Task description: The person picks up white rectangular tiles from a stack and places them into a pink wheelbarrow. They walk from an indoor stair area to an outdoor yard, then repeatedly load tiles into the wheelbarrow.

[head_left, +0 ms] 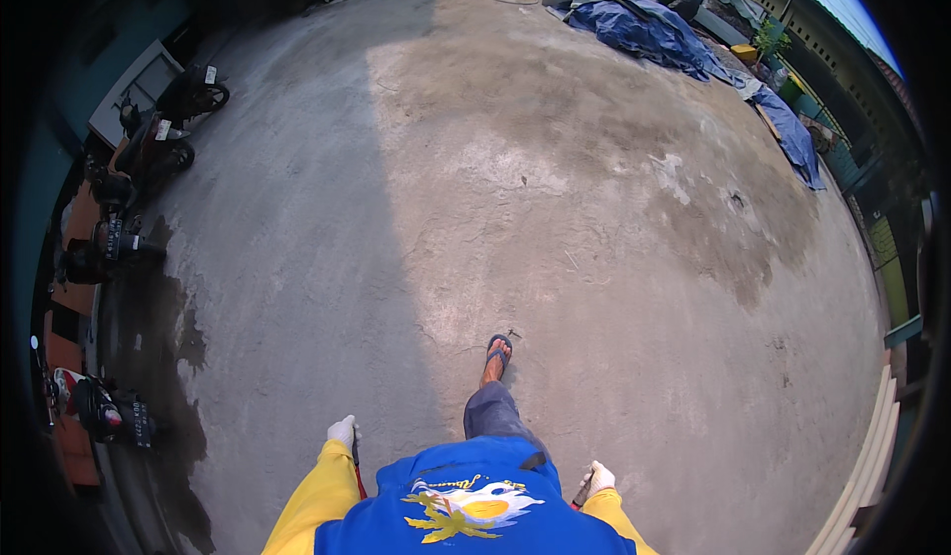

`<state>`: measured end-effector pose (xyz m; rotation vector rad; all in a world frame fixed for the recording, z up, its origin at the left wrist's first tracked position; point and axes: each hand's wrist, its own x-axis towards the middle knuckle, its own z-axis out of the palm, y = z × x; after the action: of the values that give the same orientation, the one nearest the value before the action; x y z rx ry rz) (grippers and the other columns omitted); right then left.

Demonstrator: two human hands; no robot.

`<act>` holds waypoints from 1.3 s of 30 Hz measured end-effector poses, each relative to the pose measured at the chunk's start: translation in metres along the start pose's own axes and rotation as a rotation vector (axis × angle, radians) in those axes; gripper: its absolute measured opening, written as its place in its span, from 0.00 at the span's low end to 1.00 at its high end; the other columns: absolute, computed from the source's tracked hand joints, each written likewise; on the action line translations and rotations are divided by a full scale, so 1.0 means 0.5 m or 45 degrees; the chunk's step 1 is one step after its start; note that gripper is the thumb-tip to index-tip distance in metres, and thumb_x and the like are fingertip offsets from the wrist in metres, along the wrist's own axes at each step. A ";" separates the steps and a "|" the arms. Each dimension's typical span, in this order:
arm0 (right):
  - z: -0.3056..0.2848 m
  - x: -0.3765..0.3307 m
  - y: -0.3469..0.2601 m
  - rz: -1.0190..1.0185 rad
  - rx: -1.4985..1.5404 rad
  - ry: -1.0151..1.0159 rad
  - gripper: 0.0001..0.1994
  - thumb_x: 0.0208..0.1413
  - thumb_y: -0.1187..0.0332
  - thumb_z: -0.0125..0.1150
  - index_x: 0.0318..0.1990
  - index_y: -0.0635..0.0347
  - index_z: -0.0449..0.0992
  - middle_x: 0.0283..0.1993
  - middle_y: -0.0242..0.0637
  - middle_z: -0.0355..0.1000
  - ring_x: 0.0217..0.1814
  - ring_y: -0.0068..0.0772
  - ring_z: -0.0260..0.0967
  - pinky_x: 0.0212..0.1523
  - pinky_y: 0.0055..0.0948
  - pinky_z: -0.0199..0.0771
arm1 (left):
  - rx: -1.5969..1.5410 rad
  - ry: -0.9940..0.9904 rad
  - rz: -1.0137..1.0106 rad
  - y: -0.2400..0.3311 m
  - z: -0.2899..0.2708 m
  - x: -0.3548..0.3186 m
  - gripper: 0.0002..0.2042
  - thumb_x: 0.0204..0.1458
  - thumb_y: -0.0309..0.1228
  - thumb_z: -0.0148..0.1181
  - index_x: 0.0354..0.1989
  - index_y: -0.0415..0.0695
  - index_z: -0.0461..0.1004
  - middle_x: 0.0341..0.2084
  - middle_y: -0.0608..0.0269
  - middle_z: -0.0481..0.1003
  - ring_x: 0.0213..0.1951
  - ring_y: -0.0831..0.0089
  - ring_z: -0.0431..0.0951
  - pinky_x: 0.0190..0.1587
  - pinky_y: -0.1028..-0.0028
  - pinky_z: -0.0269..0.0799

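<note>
We stand in a wide concrete yard (515, 208), half in shade, with damp dark stains toward the left and the right. Parked motorbikes (129, 174) line the left edge, and a blue tarpaulin (664, 35) lies crumpled at the far right beside a fence. Our left hand (343, 430), in a white glove, is closed around a thin dark handle with a red part (358, 471) that runs down beside our yellow sleeve. Our right hand (598, 479), also gloved, is closed on another dark handle (581, 494) just beside the hip. What the handles belong to we cannot tell; they are hidden behind our blue shirt (475, 501). One foot in a blue sandal (497, 354) is set forward on the concrete.
</note>
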<state>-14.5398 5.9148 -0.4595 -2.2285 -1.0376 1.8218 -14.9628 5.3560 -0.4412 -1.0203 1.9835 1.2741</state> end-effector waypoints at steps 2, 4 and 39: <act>0.118 0.062 -0.136 -0.002 -0.039 -0.055 0.12 0.66 0.57 0.62 0.38 0.55 0.75 0.23 0.36 0.66 0.21 0.39 0.66 0.25 0.42 0.73 | -0.028 0.072 0.009 0.119 0.077 0.063 0.18 0.62 0.45 0.59 0.27 0.44 0.78 0.17 0.58 0.75 0.18 0.64 0.74 0.25 0.63 0.71; 0.211 0.122 -0.258 0.084 -0.059 -0.021 0.11 0.66 0.57 0.61 0.37 0.54 0.75 0.22 0.36 0.66 0.21 0.40 0.65 0.25 0.43 0.72 | -0.013 0.113 -0.048 0.246 0.155 0.101 0.18 0.62 0.45 0.59 0.27 0.43 0.77 0.17 0.58 0.75 0.18 0.64 0.75 0.25 0.62 0.71; 1.849 0.771 -2.332 0.022 -0.141 -0.169 0.14 0.67 0.55 0.62 0.43 0.55 0.74 0.24 0.38 0.68 0.21 0.39 0.66 0.25 0.43 0.72 | -0.143 0.144 -0.052 2.455 1.223 0.950 0.17 0.64 0.44 0.59 0.30 0.44 0.76 0.19 0.62 0.74 0.19 0.68 0.74 0.24 0.64 0.71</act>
<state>-15.8602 6.7003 -0.5099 -2.2082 -1.1732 1.9899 -16.2126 6.0936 -0.4483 -1.2054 1.9822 1.3452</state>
